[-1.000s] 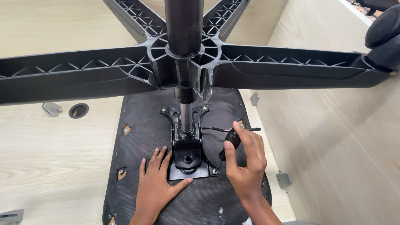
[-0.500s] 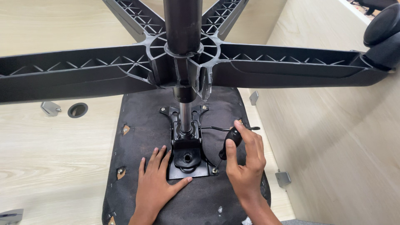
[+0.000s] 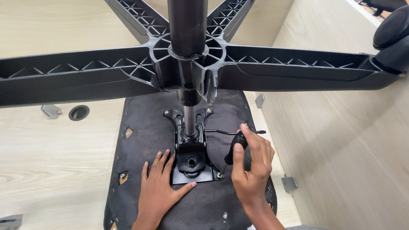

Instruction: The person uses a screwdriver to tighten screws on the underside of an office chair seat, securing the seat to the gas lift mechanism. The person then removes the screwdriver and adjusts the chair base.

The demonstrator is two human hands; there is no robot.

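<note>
An office chair lies upside down on a wooden desk. Its black fabric seat underside [image 3: 145,127] faces up, with a black metal mounting plate [image 3: 191,164] bolted at the middle. My left hand [image 3: 159,187] lies flat on the seat, fingers spread, thumb touching the plate's near-left corner. My right hand [image 3: 252,164] grips the black handle of a screwdriver [image 3: 235,147], whose tip sits on a screw [image 3: 220,174] at the plate's near-right corner. The gas lift column [image 3: 188,55] rises from the plate toward the camera.
The black five-arm chair base [image 3: 76,72] spreads across the upper view, with a castor wheel [image 3: 394,38] at the right. A wooden partition panel [image 3: 341,140] stands to the right. Metal brackets [image 3: 289,183] and a round cable hole [image 3: 79,112] mark the desk [image 3: 51,162].
My right hand has shifted slightly on the screwdriver handle, fingers turning around it. The left hand has stayed flat on the seat.
</note>
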